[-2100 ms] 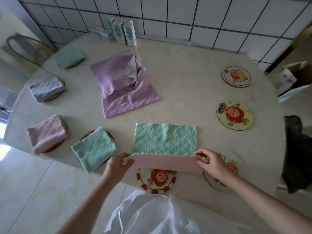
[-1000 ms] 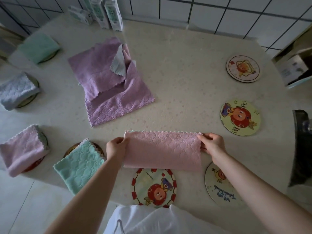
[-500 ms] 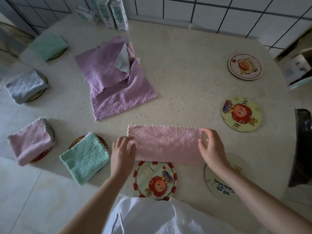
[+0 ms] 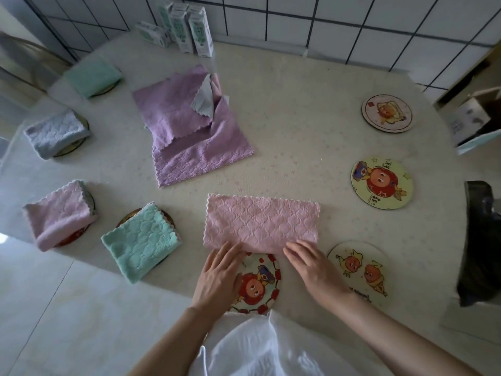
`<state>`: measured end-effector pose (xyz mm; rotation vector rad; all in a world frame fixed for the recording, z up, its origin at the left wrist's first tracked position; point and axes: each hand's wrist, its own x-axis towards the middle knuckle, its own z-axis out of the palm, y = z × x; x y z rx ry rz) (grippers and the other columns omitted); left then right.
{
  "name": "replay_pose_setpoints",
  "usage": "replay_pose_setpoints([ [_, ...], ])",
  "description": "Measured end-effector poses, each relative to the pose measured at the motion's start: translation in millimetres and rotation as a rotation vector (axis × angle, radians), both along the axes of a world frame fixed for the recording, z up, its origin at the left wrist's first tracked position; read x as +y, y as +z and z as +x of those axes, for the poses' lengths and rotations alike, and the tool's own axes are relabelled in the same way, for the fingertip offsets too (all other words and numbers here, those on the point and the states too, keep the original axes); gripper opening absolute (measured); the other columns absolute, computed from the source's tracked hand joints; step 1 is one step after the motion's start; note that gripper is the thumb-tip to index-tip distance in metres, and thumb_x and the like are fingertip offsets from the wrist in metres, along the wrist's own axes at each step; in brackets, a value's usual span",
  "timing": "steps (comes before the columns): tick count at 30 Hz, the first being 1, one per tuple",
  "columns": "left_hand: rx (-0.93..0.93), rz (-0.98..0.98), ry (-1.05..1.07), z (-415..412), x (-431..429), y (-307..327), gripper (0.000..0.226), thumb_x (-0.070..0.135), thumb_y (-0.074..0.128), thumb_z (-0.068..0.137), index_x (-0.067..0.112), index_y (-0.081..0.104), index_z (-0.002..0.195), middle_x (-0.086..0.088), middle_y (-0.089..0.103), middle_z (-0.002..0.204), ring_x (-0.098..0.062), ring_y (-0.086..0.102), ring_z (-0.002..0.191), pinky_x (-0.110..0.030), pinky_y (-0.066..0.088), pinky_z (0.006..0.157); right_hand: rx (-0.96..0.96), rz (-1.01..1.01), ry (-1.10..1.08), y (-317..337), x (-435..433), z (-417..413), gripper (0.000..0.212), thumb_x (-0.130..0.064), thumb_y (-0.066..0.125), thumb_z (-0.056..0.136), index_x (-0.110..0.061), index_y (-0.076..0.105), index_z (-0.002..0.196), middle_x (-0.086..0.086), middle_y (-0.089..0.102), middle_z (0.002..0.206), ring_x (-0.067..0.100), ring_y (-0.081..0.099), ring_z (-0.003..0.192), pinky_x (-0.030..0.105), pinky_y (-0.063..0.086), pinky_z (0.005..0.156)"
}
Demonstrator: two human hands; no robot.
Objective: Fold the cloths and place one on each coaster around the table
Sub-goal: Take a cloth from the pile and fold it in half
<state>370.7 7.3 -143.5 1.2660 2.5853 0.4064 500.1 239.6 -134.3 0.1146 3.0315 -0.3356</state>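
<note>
Well left of the left fingers, four folded cloths each sit on a coaster. There is a grey cloth (image 4: 57, 134) and a far mint cloth (image 4: 93, 76) at the table's (image 4: 298, 109) far left edge. Nearer lie a folded pink cloth (image 4: 58, 213) and a near mint cloth (image 4: 141, 238), which overhangs the table's near edge.

Beyond the left fingers and to their left, loose purple cloths (image 4: 189, 131) lie overlapped, with a grey corner (image 4: 203, 100) showing on top. Cartons (image 4: 189, 28) stand by the tiled wall behind them.

The left hand (image 4: 217, 278) lies flat with straight, close fingers. Its tips rest on the near left edge of the pink cloth (image 4: 261, 223) and its palm covers part of the red coaster (image 4: 256, 287). The pink cloth is a long strip folded in half, lying flat just beyond both sets of fingertips. Its near edge overlaps the red coaster's far rim.

The right hand (image 4: 314, 267) is also flat with its fingers spread a little, tips on the strip's near right edge. Neither hand grips anything.

Just right of the right fingers lies a bare two-figure coaster (image 4: 360, 270), partly under the wrist. Farther right and beyond are a yellow coaster (image 4: 381, 183) and a far coaster (image 4: 386, 112), both bare. A black bag (image 4: 477, 240) hangs at the table's right edge and an open box (image 4: 474, 118) stands past it. A white garment (image 4: 257, 346) shows between the forearms.
</note>
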Motion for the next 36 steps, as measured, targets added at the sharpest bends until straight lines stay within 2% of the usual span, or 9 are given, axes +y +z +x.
replay_pose_setpoints([
  [5,0.03,0.017,0.25,-11,-26,0,0.039,0.025,0.048,0.09,0.016,0.06,0.125,0.0,0.054,0.137,-0.023,0.042,0.133,-0.042,0.035,0.109,-0.094,0.008,-0.024,1,8,6,0.079,0.013,0.075,0.057,-0.009,0.053,0.13,0.005,0.056,0.124,0.023,0.052,0.115,0.033,0.05,0.095],
  [8,0.013,-0.012,0.338,-14,-27,1,0.038,0.017,0.063,0.086,0.016,0.061,0.123,0.0,0.055,0.135,-0.026,0.045,0.129,-0.042,0.039,0.106,-0.111,0.039,-0.012,6,10,1,0.08,0.01,0.081,0.052,-0.009,0.057,0.126,0.006,0.059,0.118,0.026,0.056,0.109,0.033,0.053,0.087],
  [14,-0.031,-0.012,0.374,-13,-11,5,0.038,0.01,0.068,0.077,0.015,0.063,0.114,-0.002,0.057,0.131,-0.026,0.049,0.123,-0.042,0.046,0.099,-0.11,0.063,-0.025,13,9,-13,0.069,0.006,0.081,0.048,-0.012,0.058,0.11,0.004,0.059,0.102,0.025,0.055,0.089,0.034,0.054,0.069],
  [19,-0.053,0.034,0.296,-20,-13,-9,0.05,0.002,0.064,0.076,0.012,0.061,0.124,-0.012,0.05,0.141,-0.029,0.042,0.134,-0.046,0.043,0.105,-0.059,0.027,-0.038,12,11,-25,0.052,0.004,0.08,0.058,-0.014,0.058,0.102,0.001,0.056,0.093,0.021,0.051,0.079,0.032,0.05,0.061],
  [23,0.012,-0.027,0.28,-38,-11,-7,0.059,0.007,0.065,0.079,0.006,0.05,0.136,-0.011,0.041,0.147,-0.027,0.032,0.139,-0.049,0.039,0.107,0.002,-0.115,-0.03,25,11,-32,0.04,0.008,0.071,0.069,-0.012,0.069,0.103,0.0,0.067,0.09,0.017,0.062,0.08,0.025,0.054,0.062],
  [27,0.024,-0.079,0.352,-42,0,3,0.072,0.007,0.061,0.081,0.008,0.032,0.146,-0.009,0.024,0.155,-0.026,0.014,0.145,-0.047,0.019,0.117,0.046,-0.258,-0.02,44,-2,-34,0.034,0.005,0.058,0.081,-0.011,0.066,0.11,-0.001,0.067,0.1,0.012,0.062,0.091,0.011,0.045,0.077],
  [30,0.022,-0.027,0.135,-30,16,6,0.084,0.016,0.071,0.077,0.016,0.026,0.148,-0.005,0.025,0.156,-0.024,0.015,0.145,-0.048,0.02,0.117,0.023,-0.429,-0.025,53,-19,-35,0.028,-0.002,0.054,0.089,-0.011,0.062,0.115,-0.002,0.063,0.104,0.006,0.06,0.092,0.009,0.046,0.083],
  [33,-0.003,-0.001,-0.118,-17,29,5,0.083,0.037,0.074,0.076,0.021,0.033,0.147,0.0,0.033,0.153,-0.022,0.024,0.143,-0.045,0.023,0.117,-0.019,-0.657,-0.143,60,-33,-39,0.028,-0.007,0.059,0.088,-0.013,0.06,0.115,-0.005,0.061,0.097,0.005,0.06,0.083,0.016,0.051,0.079],
  [36,0.035,0.068,-0.172,-12,31,3,0.056,0.031,0.071,0.08,0.019,0.054,0.133,-0.001,0.054,0.137,-0.022,0.044,0.133,-0.044,0.04,0.107,-0.075,-0.842,-0.304,61,-33,-43,0.02,-0.018,0.063,0.088,-0.02,0.063,0.107,-0.007,0.066,0.084,0.004,0.063,0.076,0.021,0.054,0.073],
])
